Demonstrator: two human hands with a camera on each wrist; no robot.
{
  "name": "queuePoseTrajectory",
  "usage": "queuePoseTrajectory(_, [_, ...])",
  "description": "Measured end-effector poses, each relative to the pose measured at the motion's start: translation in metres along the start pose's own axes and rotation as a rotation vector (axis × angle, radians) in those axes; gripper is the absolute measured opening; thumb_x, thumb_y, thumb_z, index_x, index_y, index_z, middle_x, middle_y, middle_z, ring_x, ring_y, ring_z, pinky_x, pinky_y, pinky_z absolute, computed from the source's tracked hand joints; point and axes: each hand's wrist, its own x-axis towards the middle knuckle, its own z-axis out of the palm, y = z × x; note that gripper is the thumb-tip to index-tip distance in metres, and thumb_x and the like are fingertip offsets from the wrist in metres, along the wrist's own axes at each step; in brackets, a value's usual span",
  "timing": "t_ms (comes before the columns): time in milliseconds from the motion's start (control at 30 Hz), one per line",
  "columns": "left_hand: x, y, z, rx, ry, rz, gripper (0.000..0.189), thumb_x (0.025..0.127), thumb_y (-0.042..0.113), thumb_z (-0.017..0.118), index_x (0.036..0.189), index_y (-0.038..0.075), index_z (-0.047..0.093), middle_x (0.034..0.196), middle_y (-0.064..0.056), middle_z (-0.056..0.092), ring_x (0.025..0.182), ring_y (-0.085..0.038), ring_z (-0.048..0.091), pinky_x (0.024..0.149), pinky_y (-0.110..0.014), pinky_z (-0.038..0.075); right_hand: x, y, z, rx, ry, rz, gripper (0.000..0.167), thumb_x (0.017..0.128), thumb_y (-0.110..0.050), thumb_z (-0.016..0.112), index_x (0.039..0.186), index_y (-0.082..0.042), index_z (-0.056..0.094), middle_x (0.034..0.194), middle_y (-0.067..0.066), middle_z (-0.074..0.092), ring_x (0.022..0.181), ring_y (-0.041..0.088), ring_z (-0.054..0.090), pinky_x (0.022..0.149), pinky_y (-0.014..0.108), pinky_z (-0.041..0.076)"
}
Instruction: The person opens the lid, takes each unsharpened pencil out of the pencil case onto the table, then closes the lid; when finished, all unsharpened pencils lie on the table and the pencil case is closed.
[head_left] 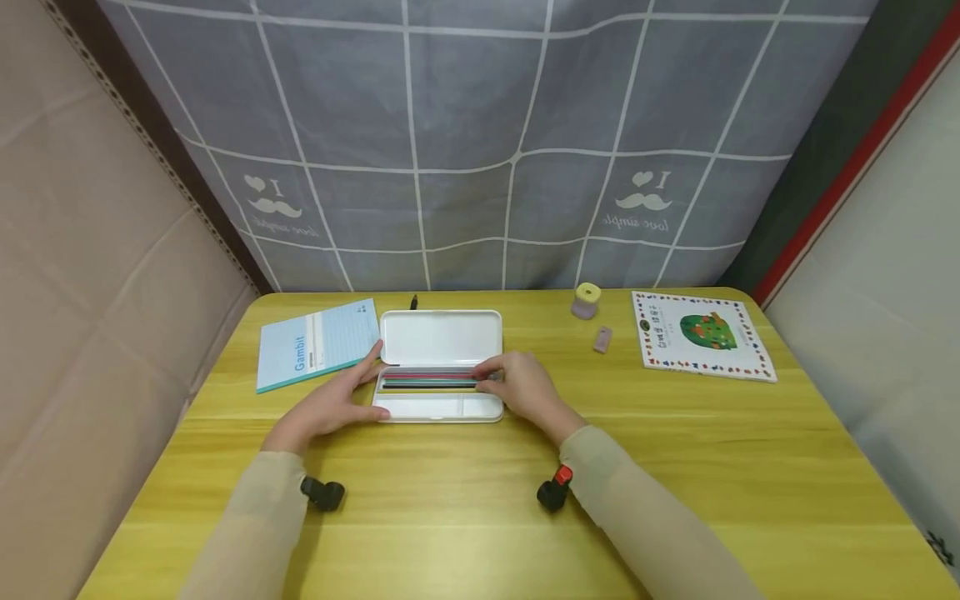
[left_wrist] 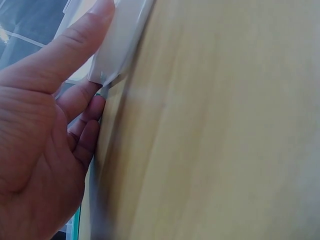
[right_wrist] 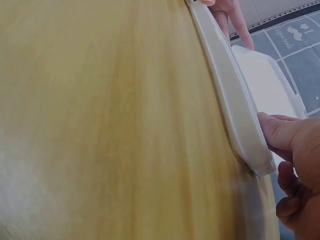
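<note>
A white pencil case (head_left: 442, 407) lies open on the table, its lid (head_left: 441, 337) tipped back. Several pencils (head_left: 427, 382), red, teal and black among them, lie side by side in its back compartment. My left hand (head_left: 333, 404) grips the case's left end, thumb at the front corner and forefinger up by the lid hinge. In the left wrist view that thumb (left_wrist: 82, 42) runs along the case's front wall. Over the right end, my right hand (head_left: 525, 387) reaches inside, thumb and forefinger pinching at the pencil ends. The case wall hides its fingertips in the right wrist view.
Left of the case lies a blue notebook (head_left: 318, 346), with a black pen tip (head_left: 414, 302) showing behind the lid. To the right are a yellow-topped sharpener-like container (head_left: 586, 301), a pink eraser (head_left: 602, 339) and a white picture book (head_left: 703, 335). A grey checked curtain (head_left: 465, 150) hangs behind.
</note>
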Motion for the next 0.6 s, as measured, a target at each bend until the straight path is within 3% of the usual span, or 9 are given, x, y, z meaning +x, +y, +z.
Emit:
queuePoseTrajectory(200, [0.0015,-0.0025,-0.0003,-0.003,-0.006,-0.002,0.119,0.088,0.043,0.085,0.169,0.034,-0.001,0.166,-0.004,0.038,0.159,-0.036,0.013,0.124,-0.064,0.015,0.0028,0.0009,0.0023,-0.045,-0.022,-0.018,0.02,0.091,-0.023,0.084,0.11,-0.021,0.085,0.111,-0.002,0.078,0.111,0.018,0.071,0.096,0.039,0.057])
queuePoseTrajectory(600, [0.0027,-0.0023,-0.0008,0.001,-0.005,-0.009,0.119,0.088,0.041,0.085,0.168,0.035,-0.002,0.166,-0.003,0.038,0.159,-0.035,0.012,0.124,-0.063,0.014,0.0064,-0.0015,0.0037,-0.123,-0.047,-0.024,0.003,0.094,-0.023,0.08,0.092,-0.021,0.081,0.095,-0.008,0.075,0.093,0.013,0.068,0.087,0.035,0.056])
